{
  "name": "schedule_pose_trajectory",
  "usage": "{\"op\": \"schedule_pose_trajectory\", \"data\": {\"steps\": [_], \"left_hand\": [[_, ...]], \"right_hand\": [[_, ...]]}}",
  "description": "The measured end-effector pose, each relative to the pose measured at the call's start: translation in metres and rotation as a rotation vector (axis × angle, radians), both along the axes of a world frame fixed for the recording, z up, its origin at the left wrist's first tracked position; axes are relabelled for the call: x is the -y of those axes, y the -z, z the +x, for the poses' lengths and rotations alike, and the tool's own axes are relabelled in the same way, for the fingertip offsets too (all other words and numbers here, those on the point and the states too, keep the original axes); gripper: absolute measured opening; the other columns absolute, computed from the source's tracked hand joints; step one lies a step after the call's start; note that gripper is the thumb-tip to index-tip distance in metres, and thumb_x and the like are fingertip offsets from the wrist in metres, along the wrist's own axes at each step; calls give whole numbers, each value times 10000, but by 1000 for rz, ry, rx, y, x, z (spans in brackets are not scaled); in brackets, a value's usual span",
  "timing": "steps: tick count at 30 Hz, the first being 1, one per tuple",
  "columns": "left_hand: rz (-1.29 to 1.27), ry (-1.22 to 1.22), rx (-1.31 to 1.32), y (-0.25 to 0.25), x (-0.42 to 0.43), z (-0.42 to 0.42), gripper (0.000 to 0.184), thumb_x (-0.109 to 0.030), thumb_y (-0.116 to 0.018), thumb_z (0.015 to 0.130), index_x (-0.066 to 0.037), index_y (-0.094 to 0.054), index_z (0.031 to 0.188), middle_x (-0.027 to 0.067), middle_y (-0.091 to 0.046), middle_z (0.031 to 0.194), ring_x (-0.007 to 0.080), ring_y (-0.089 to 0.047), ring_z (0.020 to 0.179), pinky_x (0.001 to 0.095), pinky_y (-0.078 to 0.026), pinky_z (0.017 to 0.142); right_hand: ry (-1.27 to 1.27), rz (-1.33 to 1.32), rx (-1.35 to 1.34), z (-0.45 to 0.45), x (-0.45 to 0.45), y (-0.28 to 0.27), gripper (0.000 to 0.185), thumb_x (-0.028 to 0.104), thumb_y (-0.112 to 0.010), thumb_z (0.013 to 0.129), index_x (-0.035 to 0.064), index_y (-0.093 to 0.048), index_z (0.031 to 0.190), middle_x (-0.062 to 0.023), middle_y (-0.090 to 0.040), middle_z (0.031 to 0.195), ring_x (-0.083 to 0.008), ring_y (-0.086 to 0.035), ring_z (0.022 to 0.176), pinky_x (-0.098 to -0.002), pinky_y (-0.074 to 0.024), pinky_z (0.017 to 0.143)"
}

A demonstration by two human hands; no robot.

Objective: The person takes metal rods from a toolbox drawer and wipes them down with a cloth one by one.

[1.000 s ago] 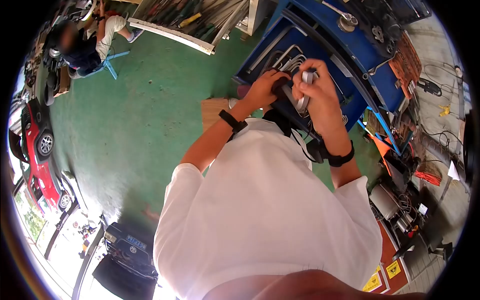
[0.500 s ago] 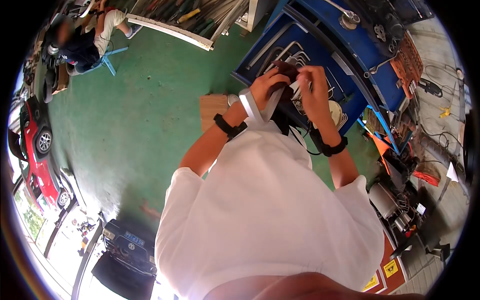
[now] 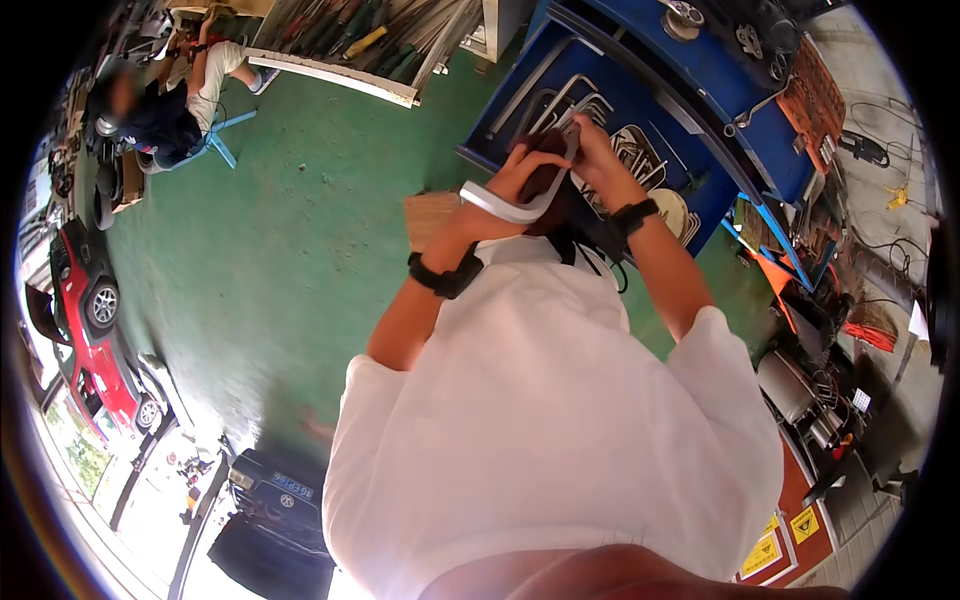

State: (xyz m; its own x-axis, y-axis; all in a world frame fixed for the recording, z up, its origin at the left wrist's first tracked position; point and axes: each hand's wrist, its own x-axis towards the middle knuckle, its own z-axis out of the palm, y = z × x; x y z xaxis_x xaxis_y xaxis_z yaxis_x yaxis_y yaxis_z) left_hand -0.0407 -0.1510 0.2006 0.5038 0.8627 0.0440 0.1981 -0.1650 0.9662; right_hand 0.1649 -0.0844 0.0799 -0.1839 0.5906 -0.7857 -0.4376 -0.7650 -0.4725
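A thick silver metal bar (image 3: 500,208), bent at its lower part, runs up between my two hands. My left hand (image 3: 522,172) is closed around a dark red cloth (image 3: 543,178) that lies against the bar. At the bar's upper end, my right hand (image 3: 597,152) is closed with its fingertips pressed on the bar. Just beyond the hands, an open blue drawer (image 3: 668,122) holds bent hex keys (image 3: 575,95) of several sizes. A round pale disc (image 3: 670,212) lies in the same drawer, right of my right hand.
A tray of long-handled tools (image 3: 360,35) is at the top. A brown box (image 3: 430,218) stands on the green floor beside the drawer. A person (image 3: 165,120) sits at the upper left. The blue cart top (image 3: 735,75) carries a red-brown socket case (image 3: 812,105).
My right hand moved off the bar, then came in to its upper end. The bar swung left, its bent end now over my left wrist. My left hand stayed on the cloth.
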Motion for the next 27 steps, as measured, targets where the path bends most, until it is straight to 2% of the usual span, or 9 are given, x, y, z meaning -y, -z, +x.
{"op": "schedule_pose_trajectory", "data": {"steps": [1, 3, 5, 11, 13, 15, 17, 22, 27], "left_hand": [[0, 7, -4, -1, 5, -9, 531, 39, -666, 759, -122, -528, 1247, 139, -545, 1206, 314, -544, 1138, 343, -430, 979], [-471, 82, 139, 2, 14, -26, 650, -27, -729, 754, -116, -462, 1340, 113, -535, 1281, 228, -547, 1159, 313, -423, 991], [-557, 130, 300, 4, 20, -35, 678, -98, -764, 788, -87, -419, 1371, 63, -580, 1232, 166, -550, 1139, 324, -458, 973], [-874, 117, 917, 51, 41, -37, 586, -131, -667, 863, -97, -408, 1388, 87, -527, 1313, 256, -557, 1144, 352, -456, 961], [-1103, -298, 1181, 52, 44, -15, 470, -273, -554, 951, -145, -386, 1370, 117, -519, 1299, 340, -565, 1134, 404, -499, 899], [-1148, -378, 1042, 57, 32, -14, 411, -389, -468, 985, -176, -381, 1325, 147, -509, 1284, 380, -561, 1147, 453, -525, 881], [-1141, -541, 1226, 66, 19, -15, 353, -360, -473, 994, -185, -389, 1288, 155, -507, 1287, 382, -564, 1145, 486, -528, 899], [-984, -727, 1144, 111, -7, -9, 314, -229, -467, 1001, -57, -479, 1263, 136, -538, 1244, 337, -585, 1118, 458, -549, 855], [-1064, -726, 1172, 125, -12, 4, 277, -192, -493, 986, -69, -517, 1233, 111, -570, 1184, 313, -596, 1083, 454, -541, 834]], "right_hand": [[7, 0, -4, 0, -1, -7, 342, 374, -474, 1002, 38, -527, 1042, -92, -585, 897, -211, -609, 805, -400, -535, 758], [118, -79, 253, 0, -7, -17, 381, 357, -429, 1024, 14, -470, 1185, -144, -588, 813, -196, -599, 653, -348, -544, 593], [105, -51, 245, 4, -8, -7, 331, 354, -425, 1028, 28, -436, 1085, -122, -566, 784, -187, -588, 639, -373, -546, 602], [60, 117, 234, -9, -35, 13, 367, 421, -378, 1033, 65, -387, 947, -77, -534, 654, -179, -565, 571, -308, -475, 521], [45, 145, 218, -11, -47, 31, 383, 433, -375, 1031, 59, -385, 946, -94, -545, 653, -185, -557, 552, -303, -455, 504], [85, 233, 291, -15, -60, 45, 405, 444, -367, 1031, 56, -396, 919, -114, -560, 658, -192, -570, 565, -303, -453, 498], [100, 264, 331, -24, -65, 49, 427, 447, -384, 1026, 35, -425, 919, -121, -560, 674, -194, -564, 583, -319, -461, 507], [31, 290, 331, -25, -86, 61, 318, 310, -495, 1007, -2, -481, 950, -98, -536, 730, -209, -540, 654, -389, -490, 624], [-94, 258, 483, -17, -94, 73, 242, 210, -590, 956, -9, -523, 880, -52, -522, 709, -182, -531, 640, -392, -481, 668]]}}
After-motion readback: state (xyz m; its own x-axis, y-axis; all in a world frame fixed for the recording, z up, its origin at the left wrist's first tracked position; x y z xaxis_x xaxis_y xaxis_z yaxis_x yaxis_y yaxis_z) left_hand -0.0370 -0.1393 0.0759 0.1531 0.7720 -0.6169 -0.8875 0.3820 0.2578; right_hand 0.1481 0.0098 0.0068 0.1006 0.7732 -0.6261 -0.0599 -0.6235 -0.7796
